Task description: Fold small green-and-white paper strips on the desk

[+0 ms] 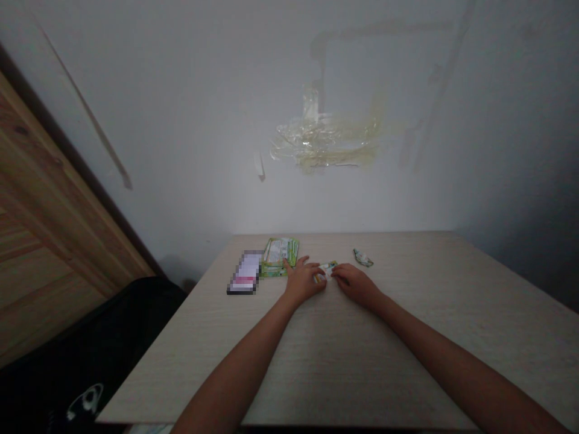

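Observation:
A small white, green and yellow packet [327, 271] lies between my two hands, low over the table. My left hand [302, 283] grips its left edge between thumb and forefinger, with the other fingers stretched toward the green packets. My right hand [357, 282] pinches the packet's right side, its fingers bent close together. Part of the packet is hidden by fingers, and its contents cannot be made out. Several flat green printed packets [277, 258] are piled just beyond my left hand.
A blurred-out phone [245, 274] lies left of the green pile. To the right is a crumpled green and white wrapper [362, 258]. The pale wooden table [407, 386] meets a wall [203, 120] bearing old tape. Dark fabric [113, 337] hangs by the left edge.

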Tool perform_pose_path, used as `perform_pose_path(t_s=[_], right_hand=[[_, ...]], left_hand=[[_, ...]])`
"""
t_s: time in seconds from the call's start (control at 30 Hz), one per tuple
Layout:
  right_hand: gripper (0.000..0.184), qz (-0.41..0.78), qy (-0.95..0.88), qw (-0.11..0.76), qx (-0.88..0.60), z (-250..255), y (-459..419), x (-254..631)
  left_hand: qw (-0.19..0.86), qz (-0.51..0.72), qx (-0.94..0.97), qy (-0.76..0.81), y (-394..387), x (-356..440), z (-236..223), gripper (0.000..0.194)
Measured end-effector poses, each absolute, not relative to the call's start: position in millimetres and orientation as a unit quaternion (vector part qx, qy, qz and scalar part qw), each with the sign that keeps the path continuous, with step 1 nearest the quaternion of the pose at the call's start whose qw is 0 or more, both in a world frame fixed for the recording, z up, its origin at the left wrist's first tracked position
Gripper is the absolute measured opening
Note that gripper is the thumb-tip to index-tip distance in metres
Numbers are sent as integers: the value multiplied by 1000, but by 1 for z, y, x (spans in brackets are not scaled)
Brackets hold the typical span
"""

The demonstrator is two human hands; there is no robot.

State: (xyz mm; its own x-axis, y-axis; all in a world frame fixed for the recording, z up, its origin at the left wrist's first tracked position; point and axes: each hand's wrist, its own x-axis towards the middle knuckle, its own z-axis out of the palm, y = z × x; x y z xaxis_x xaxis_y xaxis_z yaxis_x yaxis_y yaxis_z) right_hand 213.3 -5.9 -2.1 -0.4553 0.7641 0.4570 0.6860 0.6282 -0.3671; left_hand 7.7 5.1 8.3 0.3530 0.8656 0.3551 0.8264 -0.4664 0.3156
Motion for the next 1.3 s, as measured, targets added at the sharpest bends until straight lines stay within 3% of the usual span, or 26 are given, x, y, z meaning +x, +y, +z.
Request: perform_pose_path(t_s=[0.43, 1.0, 1.3], right_hand=[[18, 79, -834, 295, -459, 0, -4, 212], [21, 68, -811, 269, -515, 2, -2, 203], [18, 78, -795, 281, -532, 1, 0, 200]], left_hand=[[56, 249, 835, 488, 7, 6, 11, 12], [78, 256, 815, 513, 12, 5, 9, 27], [73, 301, 802, 511, 7, 3, 17, 23]])
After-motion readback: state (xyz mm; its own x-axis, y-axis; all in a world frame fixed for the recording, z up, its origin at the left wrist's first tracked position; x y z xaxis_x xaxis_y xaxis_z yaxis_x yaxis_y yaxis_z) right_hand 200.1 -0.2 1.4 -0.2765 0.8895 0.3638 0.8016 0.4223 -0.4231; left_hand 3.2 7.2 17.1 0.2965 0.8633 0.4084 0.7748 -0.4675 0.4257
